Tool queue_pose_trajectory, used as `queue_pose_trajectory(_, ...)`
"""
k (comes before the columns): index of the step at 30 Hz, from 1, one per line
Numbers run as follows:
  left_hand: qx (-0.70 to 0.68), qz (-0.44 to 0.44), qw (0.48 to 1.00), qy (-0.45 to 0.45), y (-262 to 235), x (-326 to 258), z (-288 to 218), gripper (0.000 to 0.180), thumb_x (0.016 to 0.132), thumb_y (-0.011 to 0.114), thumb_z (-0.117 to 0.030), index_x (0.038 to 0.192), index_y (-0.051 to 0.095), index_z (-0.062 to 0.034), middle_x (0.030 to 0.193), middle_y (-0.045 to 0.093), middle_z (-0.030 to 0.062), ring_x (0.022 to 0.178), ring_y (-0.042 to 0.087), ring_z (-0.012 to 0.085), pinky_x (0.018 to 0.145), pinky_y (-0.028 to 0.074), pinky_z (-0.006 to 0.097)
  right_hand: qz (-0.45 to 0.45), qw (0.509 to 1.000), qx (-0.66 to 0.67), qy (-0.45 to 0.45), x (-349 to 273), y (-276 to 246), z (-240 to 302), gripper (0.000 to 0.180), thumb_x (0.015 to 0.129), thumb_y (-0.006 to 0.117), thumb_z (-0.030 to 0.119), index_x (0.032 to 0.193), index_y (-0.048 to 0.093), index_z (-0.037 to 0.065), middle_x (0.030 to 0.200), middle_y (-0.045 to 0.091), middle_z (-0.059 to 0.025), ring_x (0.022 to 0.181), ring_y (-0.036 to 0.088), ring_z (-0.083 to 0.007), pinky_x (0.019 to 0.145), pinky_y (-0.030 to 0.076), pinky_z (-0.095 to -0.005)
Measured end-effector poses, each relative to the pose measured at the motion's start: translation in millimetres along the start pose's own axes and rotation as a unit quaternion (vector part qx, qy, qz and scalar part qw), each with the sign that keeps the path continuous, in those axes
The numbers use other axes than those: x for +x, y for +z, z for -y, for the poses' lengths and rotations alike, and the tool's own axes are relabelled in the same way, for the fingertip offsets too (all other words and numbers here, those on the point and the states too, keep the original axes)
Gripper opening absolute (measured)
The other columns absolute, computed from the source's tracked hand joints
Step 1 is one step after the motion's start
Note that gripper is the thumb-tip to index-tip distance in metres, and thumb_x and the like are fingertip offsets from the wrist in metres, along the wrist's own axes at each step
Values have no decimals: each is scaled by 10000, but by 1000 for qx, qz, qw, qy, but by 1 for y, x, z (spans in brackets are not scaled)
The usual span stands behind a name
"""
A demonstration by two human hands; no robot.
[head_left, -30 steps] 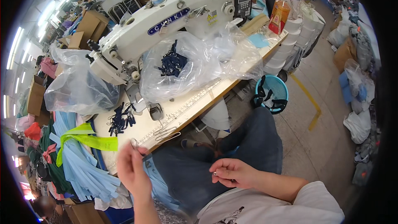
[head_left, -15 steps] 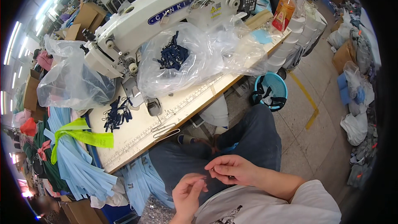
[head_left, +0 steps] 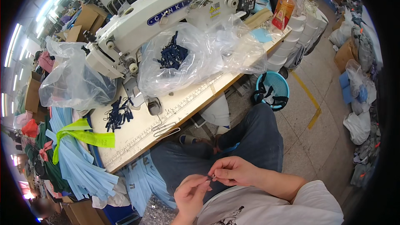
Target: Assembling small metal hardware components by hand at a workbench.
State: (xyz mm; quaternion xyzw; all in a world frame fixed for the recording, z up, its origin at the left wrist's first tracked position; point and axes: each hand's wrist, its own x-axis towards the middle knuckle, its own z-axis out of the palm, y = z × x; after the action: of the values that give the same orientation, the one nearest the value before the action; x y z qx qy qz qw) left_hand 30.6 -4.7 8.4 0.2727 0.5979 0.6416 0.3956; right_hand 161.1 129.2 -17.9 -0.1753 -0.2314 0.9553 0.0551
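Note:
My left hand and my right hand meet above my lap, fingertips pinched together. Between them is a small dark piece with a light, shiny spot; its kind is too small to make out. Both hands appear to grip it, though the fingers hide most of it. On the sewing table, a loose pile of short navy fabric tabs lies near the needle end of the white sewing machine. A heap of similar navy tabs sits in a clear plastic bag.
Light blue fabric strips and a lime-green strip hang over the table's left end. More light blue cloth lies beside my leg. A turquoise basket stands on the floor at right. An orange drink bottle stands at the table's far right.
My left hand has moved slightly up and right, so its fingertips now meet those of my right hand at the small dark piece. The fingertips were apart before.

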Motion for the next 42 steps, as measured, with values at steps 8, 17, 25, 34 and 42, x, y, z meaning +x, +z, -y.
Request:
queue_pose_trajectory(8,26,-10,999,32,2,-2,-3,132,832,617,107,956,637,67,919,622,140,729,633,150,615,526,227,4,998,-53,-20,-1,4,-5,185,952,575,175,1053,596,22,745,549,10,523,373,-23,432,270,-180)
queue_pose_trajectory(17,396,35,863,313,-1,7,-11,165,749,690,31,895,627,-17,811,592,121,681,581,263,582,454,318,-5,996,-80,-26,-4,12,0,187,964,551,164,1056,591,7,674,477,19,522,363,-36,446,278,-191)
queue_pose_trajectory(25,396,18,870,294,-7,3,-5,241,700,696,40,915,620,-37,820,594,98,695,574,272,619,456,345,-26,993,-104,-41,-5,18,1,190,958,562,155,1066,603,4,692,509,14,524,378,-29,442,284,-191)
queue_pose_trajectory(34,390,15,881,266,-6,5,-6,196,716,685,38,882,610,-33,805,591,110,698,576,282,625,454,351,-67,952,-275,-120,-5,21,-1,190,935,604,164,1054,654,26,784,595,26,650,484,-22,552,381,-177)
queue_pose_trajectory(42,406,5,873,270,-4,6,-6,201,713,699,28,882,609,-35,798,593,104,688,573,275,613,452,347,-76,906,-365,-202,0,19,-5,162,900,635,130,1010,671,17,860,640,-30,717,553,-79,609,424,-210)
